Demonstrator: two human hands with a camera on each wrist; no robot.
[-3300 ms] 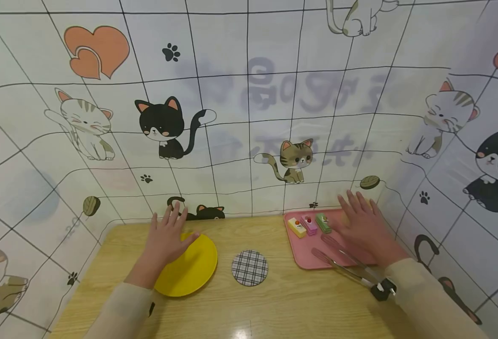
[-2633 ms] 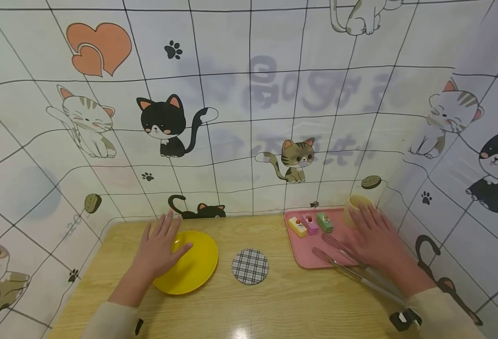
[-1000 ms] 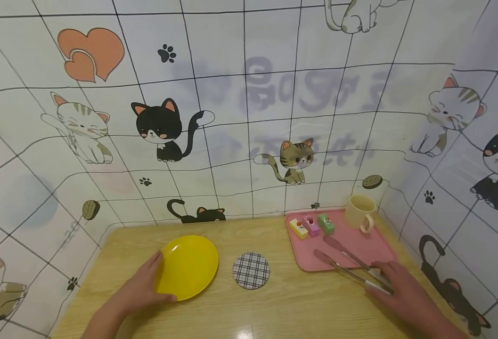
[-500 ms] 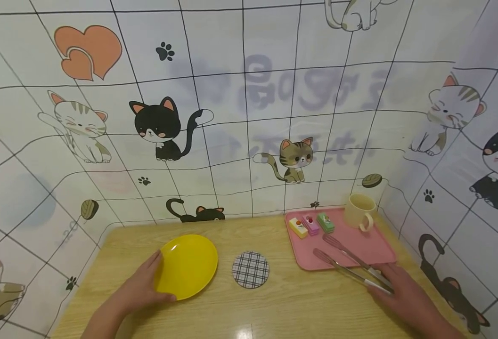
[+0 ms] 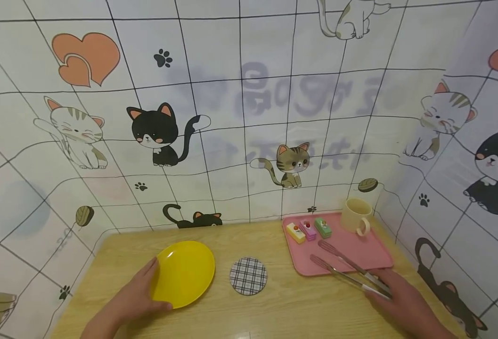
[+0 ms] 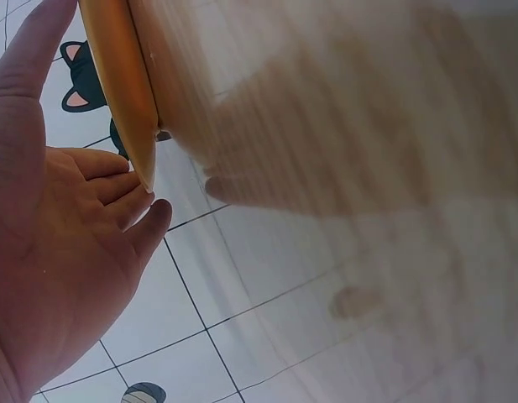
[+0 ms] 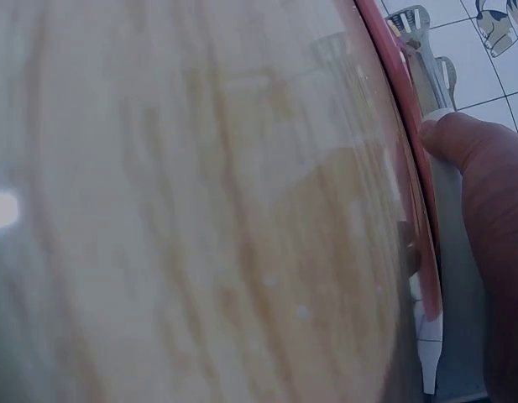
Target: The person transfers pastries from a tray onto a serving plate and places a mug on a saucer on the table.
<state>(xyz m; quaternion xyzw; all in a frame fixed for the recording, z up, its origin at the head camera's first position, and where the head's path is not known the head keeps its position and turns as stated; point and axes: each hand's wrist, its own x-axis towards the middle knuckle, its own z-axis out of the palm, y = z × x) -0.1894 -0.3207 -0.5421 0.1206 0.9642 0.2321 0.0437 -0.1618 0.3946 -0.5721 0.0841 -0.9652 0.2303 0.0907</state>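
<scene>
My left hand (image 5: 132, 299) holds the yellow plate (image 5: 185, 273) by its left side, thumb at the near rim and fingers along the far-left rim. In the left wrist view the fingers (image 6: 116, 189) curve behind the rim of the plate (image 6: 128, 101). My right hand (image 5: 407, 301) grips the handles of metal tongs (image 5: 352, 264), whose slotted heads lie apart over the pink tray (image 5: 306, 268). The right wrist view shows the thumb on one handle, with a tong head (image 7: 414, 25) beyond it; the other fingers are hidden.
Toy cake slices in yellow (image 5: 295, 233), pink (image 5: 307, 230) and green (image 5: 322, 228) lie at the tray's back left. A cream mug (image 5: 354, 219) stands at its back right. A checked round coaster (image 5: 248, 277) lies between plate and tray. A cat-patterned sheet (image 5: 232, 141) encloses the table.
Both hands were spread flat over the plate and tray, then moved back toward the body. The left took the plate's rim and the right took the tongs' handles. Only the head view shifts lately.
</scene>
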